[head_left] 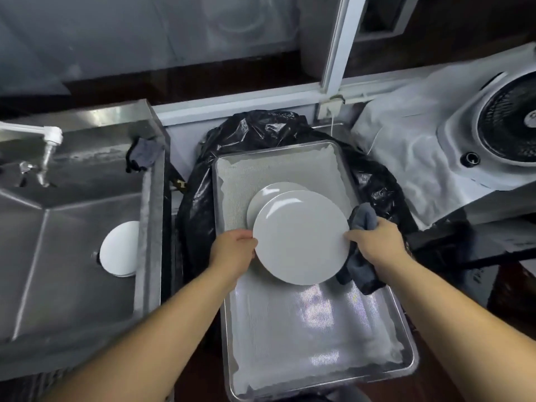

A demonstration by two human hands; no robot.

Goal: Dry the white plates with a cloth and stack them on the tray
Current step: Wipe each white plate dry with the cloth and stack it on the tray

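Note:
A white plate [300, 237] hangs over the metal tray [319, 329], held at both edges. My left hand [232, 252] grips its left rim. My right hand [377, 242] holds the right rim together with a dark grey cloth [361, 268] that hangs below the hand. Another white plate [262, 200] lies on the tray's pale liner, partly hidden behind the held one. In the steel sink [72, 256] on the left sits a further white plate [120, 248], half hidden by the sink wall.
The tray rests on a bin lined with a black bag [261, 129]. A faucet [43, 140] and a dark rag [142, 153] are at the sink's back. A white fan [493, 134] under plastic stands at the right.

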